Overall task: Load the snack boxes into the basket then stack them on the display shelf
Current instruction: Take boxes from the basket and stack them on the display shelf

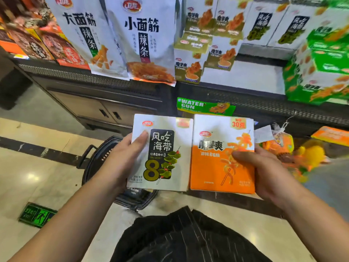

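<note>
Seemingly mid-transfer: L hand (122,157) gripped the white box (162,154) by its left edge, thumb across the front, fingers hidden behind. Flush beside it, the orange box (211,178) sat in the R hand (268,173), thumb on its face, fingers wrapped round the back. Both boxes were in the air, upright-ish, w/ the basket (137,199) on the floor at 7 o'clock below them, contents hidden. Couldn't tell for sure if they were going in or coming out. If shelving, next move prob. needs a lift to the bare shelf (245,76) patch at 1 o'clock, setting one box down before the other.

Glossy tiled floor (37,167), green exit sign (35,216) at 8 o'clock, big snack bags (143,38) at 12, green cartons (321,63) at 2.
</note>
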Action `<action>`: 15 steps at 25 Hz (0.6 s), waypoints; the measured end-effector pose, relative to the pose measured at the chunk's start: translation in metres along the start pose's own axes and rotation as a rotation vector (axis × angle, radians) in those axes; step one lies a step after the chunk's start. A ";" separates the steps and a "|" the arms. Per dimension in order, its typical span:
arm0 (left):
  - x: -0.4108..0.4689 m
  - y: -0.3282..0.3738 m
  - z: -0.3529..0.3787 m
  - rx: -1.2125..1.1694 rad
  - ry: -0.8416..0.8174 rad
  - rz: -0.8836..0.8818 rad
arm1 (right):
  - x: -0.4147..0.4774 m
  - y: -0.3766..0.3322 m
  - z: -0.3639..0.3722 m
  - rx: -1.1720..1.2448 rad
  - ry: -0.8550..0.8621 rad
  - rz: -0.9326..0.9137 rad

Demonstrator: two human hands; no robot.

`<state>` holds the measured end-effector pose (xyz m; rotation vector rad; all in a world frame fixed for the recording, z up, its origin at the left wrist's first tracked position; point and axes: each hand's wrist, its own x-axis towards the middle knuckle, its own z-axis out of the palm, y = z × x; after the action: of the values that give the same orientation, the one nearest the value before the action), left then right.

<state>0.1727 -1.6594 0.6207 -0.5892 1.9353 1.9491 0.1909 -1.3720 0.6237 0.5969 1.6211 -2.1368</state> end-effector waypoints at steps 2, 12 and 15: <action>-0.005 0.009 0.029 0.001 -0.076 0.028 | -0.010 -0.010 -0.023 0.050 0.039 -0.002; 0.032 0.063 0.117 -0.013 -0.313 0.091 | -0.034 -0.053 -0.073 0.241 0.233 -0.160; 0.065 0.082 0.145 -0.028 -0.402 0.093 | -0.022 -0.071 -0.087 0.258 0.315 -0.197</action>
<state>0.0665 -1.5197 0.6568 -0.0998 1.7092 1.9690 0.1788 -1.2691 0.6721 0.9283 1.6277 -2.5245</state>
